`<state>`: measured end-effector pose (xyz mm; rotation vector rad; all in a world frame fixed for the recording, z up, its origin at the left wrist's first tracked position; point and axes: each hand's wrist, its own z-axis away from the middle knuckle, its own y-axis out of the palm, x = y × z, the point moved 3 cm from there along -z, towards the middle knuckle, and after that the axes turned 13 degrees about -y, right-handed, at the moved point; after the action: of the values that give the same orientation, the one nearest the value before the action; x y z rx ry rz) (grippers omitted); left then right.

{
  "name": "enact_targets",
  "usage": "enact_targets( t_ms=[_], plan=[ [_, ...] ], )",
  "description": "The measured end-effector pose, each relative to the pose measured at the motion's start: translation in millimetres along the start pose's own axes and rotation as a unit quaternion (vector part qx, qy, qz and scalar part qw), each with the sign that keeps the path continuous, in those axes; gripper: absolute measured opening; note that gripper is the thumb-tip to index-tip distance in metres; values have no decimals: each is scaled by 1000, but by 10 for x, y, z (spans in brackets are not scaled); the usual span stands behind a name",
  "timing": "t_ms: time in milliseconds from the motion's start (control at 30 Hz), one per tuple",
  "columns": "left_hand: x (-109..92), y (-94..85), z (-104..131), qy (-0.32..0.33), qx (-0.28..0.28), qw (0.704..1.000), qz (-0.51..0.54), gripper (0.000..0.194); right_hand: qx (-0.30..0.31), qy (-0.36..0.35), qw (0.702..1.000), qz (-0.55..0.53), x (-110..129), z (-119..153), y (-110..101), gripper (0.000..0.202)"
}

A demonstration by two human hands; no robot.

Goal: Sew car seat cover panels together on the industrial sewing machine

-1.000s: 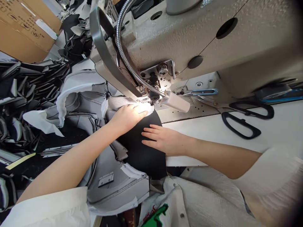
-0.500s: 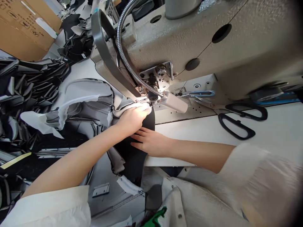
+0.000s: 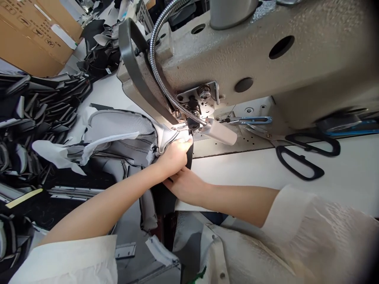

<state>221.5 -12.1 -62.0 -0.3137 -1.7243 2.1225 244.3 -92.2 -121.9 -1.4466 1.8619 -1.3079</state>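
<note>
Close to the lit needle area of the sewing machine (image 3: 194, 118), my left hand (image 3: 174, 157) is closed on a grey padded fabric piece (image 3: 121, 122) with white edging. This piece spreads leftward in folds, its near edge running under the presser area. Just below, my right hand (image 3: 189, 186) grips a strip of black fabric (image 3: 164, 199) beside my left wrist. Its fingertips are partly hidden beneath the left hand and the cloth. More grey fabric with a white strip (image 3: 161, 250) hangs down over the table's front edge.
Black-handled scissors (image 3: 300, 161) and blue thread snips (image 3: 254, 120) lie right of the needle. A small white lamp (image 3: 220, 132) on a flexible metal tube hangs close to my hands. Stacked dark fabric pieces (image 3: 38, 114) fill the left side, with a cardboard box (image 3: 38, 39) behind.
My right hand has gone from lying flat on the black fabric to curled fingers tucked under my left hand. The grey piece has shifted toward the needle and refolded. The view has tilted slightly.
</note>
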Motion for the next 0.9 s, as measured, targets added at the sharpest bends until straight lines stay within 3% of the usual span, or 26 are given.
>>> enact_targets(
  t_ms=[400,533,633,733,833,900],
  plan=[
    [-14,125,-167,23,-73,997,26,42,39,-39,998,-23,-72,13,-126,40],
    [47,148,50,74,-107,990,-53,43,33,-73,996,-32,-61,-3,-111,32],
    [273,125,467,99,-171,975,-104,43,26,-83,996,-20,-53,0,-122,29],
    [687,110,803,-32,-208,970,-120,49,5,-83,997,3,-52,17,-167,29],
    [1056,175,835,-153,-161,970,-95,66,16,-87,996,10,-49,26,-176,33],
    [1173,199,715,-150,-146,975,-80,62,38,-83,996,8,-52,15,-160,34]
  ],
)
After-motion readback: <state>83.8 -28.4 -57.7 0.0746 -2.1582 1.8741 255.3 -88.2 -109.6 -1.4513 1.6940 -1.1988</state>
